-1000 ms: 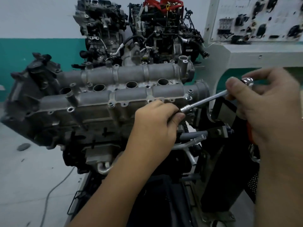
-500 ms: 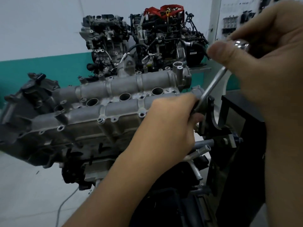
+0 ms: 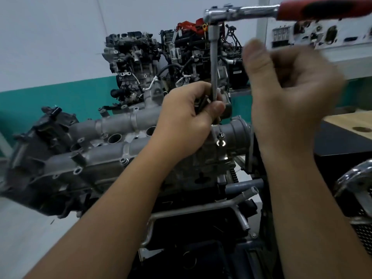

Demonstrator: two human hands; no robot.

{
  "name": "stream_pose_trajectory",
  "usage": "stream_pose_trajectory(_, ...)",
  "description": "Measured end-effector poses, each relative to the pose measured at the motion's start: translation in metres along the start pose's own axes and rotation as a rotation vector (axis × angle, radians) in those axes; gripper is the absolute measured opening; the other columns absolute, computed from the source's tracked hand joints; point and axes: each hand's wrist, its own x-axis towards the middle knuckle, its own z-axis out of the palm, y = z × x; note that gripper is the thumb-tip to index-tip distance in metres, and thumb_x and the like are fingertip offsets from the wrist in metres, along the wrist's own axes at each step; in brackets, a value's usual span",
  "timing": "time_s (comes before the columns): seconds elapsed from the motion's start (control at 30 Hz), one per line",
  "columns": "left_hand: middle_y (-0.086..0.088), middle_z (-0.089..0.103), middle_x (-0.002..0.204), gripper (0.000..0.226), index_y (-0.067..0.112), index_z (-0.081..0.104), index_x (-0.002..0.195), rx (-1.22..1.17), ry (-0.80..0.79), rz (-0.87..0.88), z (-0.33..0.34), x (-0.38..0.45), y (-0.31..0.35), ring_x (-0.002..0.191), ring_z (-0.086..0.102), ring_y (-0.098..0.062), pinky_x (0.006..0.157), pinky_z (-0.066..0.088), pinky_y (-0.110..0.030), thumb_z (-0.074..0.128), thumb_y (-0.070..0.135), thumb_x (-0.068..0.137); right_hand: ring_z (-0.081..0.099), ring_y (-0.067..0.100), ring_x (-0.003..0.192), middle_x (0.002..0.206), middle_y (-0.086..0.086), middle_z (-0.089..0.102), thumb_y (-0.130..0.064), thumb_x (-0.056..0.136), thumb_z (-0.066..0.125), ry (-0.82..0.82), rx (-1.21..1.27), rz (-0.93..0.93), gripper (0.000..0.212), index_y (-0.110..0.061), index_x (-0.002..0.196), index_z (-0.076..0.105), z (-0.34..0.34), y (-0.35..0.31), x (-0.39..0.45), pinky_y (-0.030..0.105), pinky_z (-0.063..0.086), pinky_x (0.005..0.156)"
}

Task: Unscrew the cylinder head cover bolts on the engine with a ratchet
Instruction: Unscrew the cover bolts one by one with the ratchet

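Standing upright now, the ratchet (image 3: pixel 241 11) has left the right hand (image 3: pixel 289 81).

I can read no text, brand or number anywhere from my seat. The white label on the black part (image 3: pixel 237 72) of the far engine (image 3: pixel 201 57) is too small and blurred to make out. The white board (image 3: pixel 322 35) along the right edge of the wall carries dark mounted pieces and what may be small markings, but they smear into blur. The ratchet (image 3: pixel 251 12) shows only bare chrome and a red grip, with no legible stamp, and the cylinder head cover (image 3: pixel 120 146) shows no casting marks I can read.
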Motion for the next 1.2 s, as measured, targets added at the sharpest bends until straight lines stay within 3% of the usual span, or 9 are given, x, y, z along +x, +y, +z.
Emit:
stream_pose_trajectory(0.07,0.005,0.069,0.079,0.016,0.017,0.065,0.091,-0.057,-0.026,0.012,-0.003,0.0,-0.003,0.074,0.072,-0.016,0.073,0.062,-0.038,0.066,0.001,0.096,0.062,0.016,0.069,0.083,0.0,0.067,-0.059,0.078,0.068,-0.157,0.16,0.134,0.045,-0.018,0.097,0.065,0.019,-0.018,0.006,0.032,0.052,0.063)
stream_pose_trajectory(0.2,0.002,0.069,0.076,0.01,0.009,0.066,0.094,-0.106,-0.068,0.051,-0.003,-0.003,-0.003,0.07,0.072,-0.013,0.067,0.06,-0.028,0.066,-0.001,0.095,0.067,0.033,0.101,0.119,0.011,0.061,-0.047,0.081,0.062,-0.24,0.398,0.237,0.063,-0.012,0.132,0.052,0.026,-0.02,0.017,0.042,0.056,0.085)
stream_pose_trajectory(0.3,-0.005,0.069,0.077,0.014,0.011,0.064,0.09,-0.122,-0.096,0.093,-0.003,-0.003,-0.005,0.071,0.072,-0.017,0.068,0.061,-0.036,0.067,-0.002,0.095,0.07,0.035,0.099,0.131,0.017,0.061,-0.038,0.088,0.06,-0.277,0.489,0.293,0.053,-0.009,0.132,0.053,0.034,-0.021,0.019,0.044,0.059,0.082)
stream_pose_trajectory(0.4,0.004,0.063,0.07,0.019,0.016,0.061,0.083,-0.127,-0.133,0.125,-0.001,-0.002,-0.008,0.064,0.063,-0.01,0.06,0.05,-0.027,0.07,0.002,0.093,0.072,0.03,0.082,0.12,0.025,0.063,-0.018,0.107,0.049,-0.308,0.571,0.335,0.02,-0.005,0.119,0.057,0.036,-0.018,0.022,0.044,0.061,0.077)
stream_pose_trajectory(0.5,0.012,0.061,0.072,0.014,0.013,0.063,0.086,-0.15,-0.155,0.125,0.0,-0.002,-0.011,0.065,0.057,-0.001,0.062,0.046,-0.019,0.072,0.004,0.092,0.068,0.025,0.068,0.112,0.02,0.069,-0.019,0.109,0.046,-0.277,0.559,0.394,0.018,-0.006,0.113,0.058,0.042,-0.021,0.021,0.038,0.057,0.064)
stream_pose_trajectory(0.63,-0.011,0.075,0.1,0.015,0.001,0.07,0.107,-0.202,-0.177,0.122,0.0,-0.003,-0.01,0.097,0.072,-0.027,0.085,0.058,-0.047,0.073,0.003,0.092,0.051,0.022,0.053,0.104,0.019,0.071,-0.022,0.107,0.053,-0.249,0.507,0.505,0.016,-0.006,0.107,0.058,0.048,-0.03,0.022,0.029,0.037,0.049)
stream_pose_trajectory(0.83,-0.018,0.07,0.087,0.017,-0.002,0.067,0.1,-0.17,-0.106,0.088,0.0,-0.005,-0.01,0.078,0.067,-0.032,0.069,0.053,-0.051,0.068,0.014,0.094,0.044,0.021,0.05,0.096,0.024,0.067,-0.017,0.106,0.054,-0.346,0.45,0.501,0.014,-0.004,0.104,0.055,0.061,-0.033,0.036,0.026,0.028,0.045)
stream_pose_trajectory(1.1,-0.014,0.069,0.078,0.01,-0.004,0.063,0.092,-0.226,-0.076,0.136,-0.001,-0.006,-0.015,0.068,0.067,-0.029,0.059,0.055,-0.043,0.068,0.005,0.095,0.045,0.019,0.049,0.107,0.019,0.068,-0.026,0.111,0.042,-0.362,0.567,0.51,0.024,-0.008,0.104,0.055,0.057,-0.015,0.039,0.028,0.022,0.05)
stream_pose_trajectory(1.2,0.009,0.068,0.072,0.01,-0.002,0.062,0.087,-0.241,-0.062,0.134,0.0,-0.007,-0.015,0.064,0.065,-0.006,0.06,0.049,-0.02,0.069,0.0,0.094,0.044,0.019,0.049,0.107,0.019,0.068,-0.028,0.111,0.04,-0.363,0.585,0.512,0.026,-0.01,0.1,0.054,0.057,-0.016,0.04,0.03,0.02,0.049)
